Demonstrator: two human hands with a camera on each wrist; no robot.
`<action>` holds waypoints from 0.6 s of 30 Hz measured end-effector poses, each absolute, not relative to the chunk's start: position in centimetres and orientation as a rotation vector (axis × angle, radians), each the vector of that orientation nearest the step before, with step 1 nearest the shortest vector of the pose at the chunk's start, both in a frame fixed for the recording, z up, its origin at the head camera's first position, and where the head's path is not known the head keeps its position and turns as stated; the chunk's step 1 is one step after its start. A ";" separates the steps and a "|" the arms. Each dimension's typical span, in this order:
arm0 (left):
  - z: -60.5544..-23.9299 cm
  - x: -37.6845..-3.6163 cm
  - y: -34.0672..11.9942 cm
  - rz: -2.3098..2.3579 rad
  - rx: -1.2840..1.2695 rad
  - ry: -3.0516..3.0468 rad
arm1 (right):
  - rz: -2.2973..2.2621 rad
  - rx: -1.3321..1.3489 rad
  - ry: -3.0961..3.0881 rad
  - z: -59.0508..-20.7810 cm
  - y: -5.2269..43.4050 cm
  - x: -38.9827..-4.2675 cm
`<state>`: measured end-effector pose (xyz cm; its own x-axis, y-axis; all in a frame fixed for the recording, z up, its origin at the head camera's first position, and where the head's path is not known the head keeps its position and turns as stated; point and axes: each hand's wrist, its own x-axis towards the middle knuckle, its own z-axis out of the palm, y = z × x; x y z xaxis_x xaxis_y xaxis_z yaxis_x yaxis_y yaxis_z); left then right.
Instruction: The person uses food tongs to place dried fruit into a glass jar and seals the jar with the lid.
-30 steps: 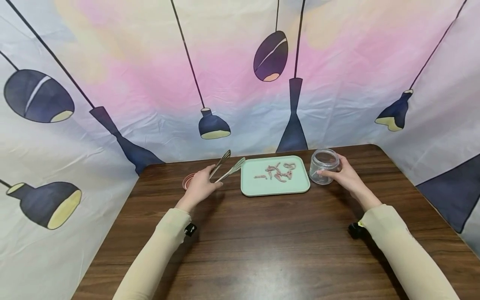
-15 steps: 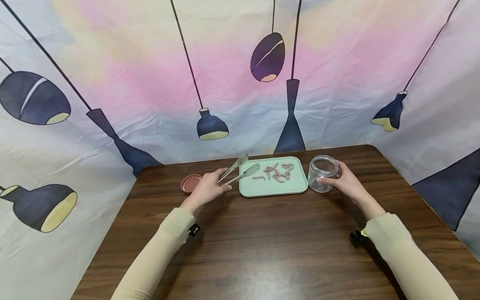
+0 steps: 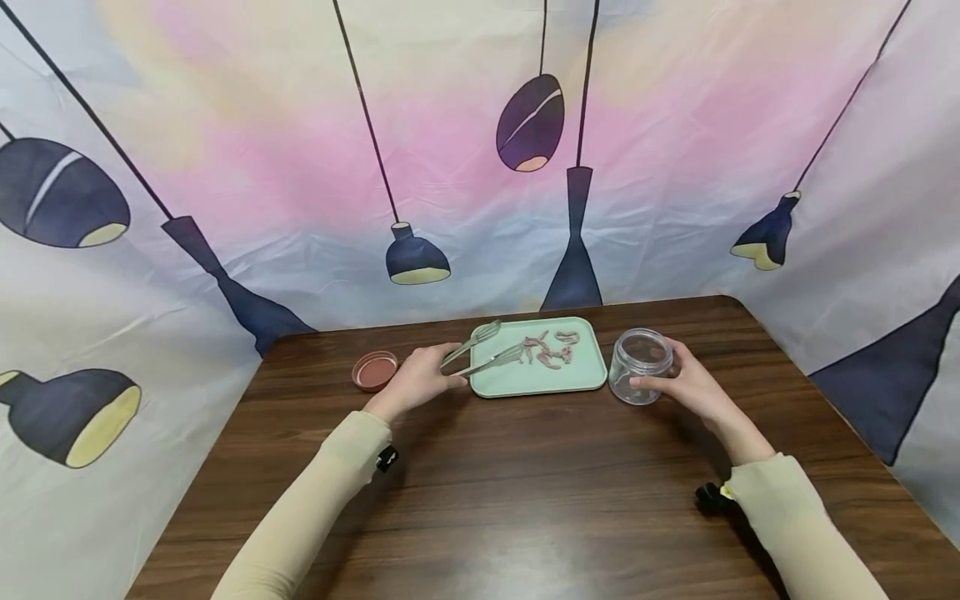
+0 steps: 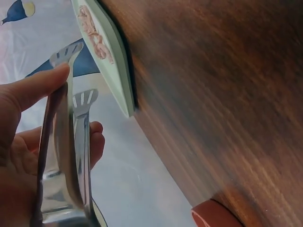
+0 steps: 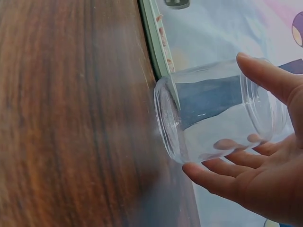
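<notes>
My left hand [image 3: 417, 382] holds a pair of metal tongs [image 4: 61, 142] with slotted tips. In the head view the spread tips reach over the left part of a pale green tray [image 3: 579, 380]. Several reddish-brown strips [image 3: 555, 359], like bits of dried meat, lie on that tray; the lower tip overlaps the leftmost ones, and contact cannot be told. On the tray's right, my right hand [image 3: 693, 385] grips a clear lidless jar [image 3: 633, 377] by its side. The right wrist view has the thumb and fingers round the jar [image 5: 213, 109], with no contents visible inside.
A round reddish-brown lid [image 3: 374, 371] lies on the wooden table [image 3: 525, 483], left of the left hand. The table's back edge runs close behind the tray, with a patterned cloth [image 3: 465, 167] hanging beyond it.
My left hand has carried the tongs rightward, from beside the tray to over it, leaving the lid fully in sight. The jar has come slightly nearer in my right hand.
</notes>
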<state>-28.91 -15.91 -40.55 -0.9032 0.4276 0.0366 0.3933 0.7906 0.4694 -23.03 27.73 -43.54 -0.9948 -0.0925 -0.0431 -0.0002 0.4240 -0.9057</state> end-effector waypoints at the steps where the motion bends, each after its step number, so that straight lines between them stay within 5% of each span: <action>1: -40.6 -28.9 -15.9 0.728 0.666 2.900 | -1.648 -0.082 2.572 -43.6 27.8 -23.0; 18: -42.0 -29.5 -14.9 0.685 0.685 2.845 | -1.657 -0.096 2.543 -43.7 28.1 -23.2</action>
<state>-29.49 -14.94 -42.05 -0.8872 0.4607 -0.0250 0.3989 0.7931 0.4603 -23.19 28.09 -43.69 -0.9925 -0.1101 -0.0532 0.0043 0.4040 -0.9148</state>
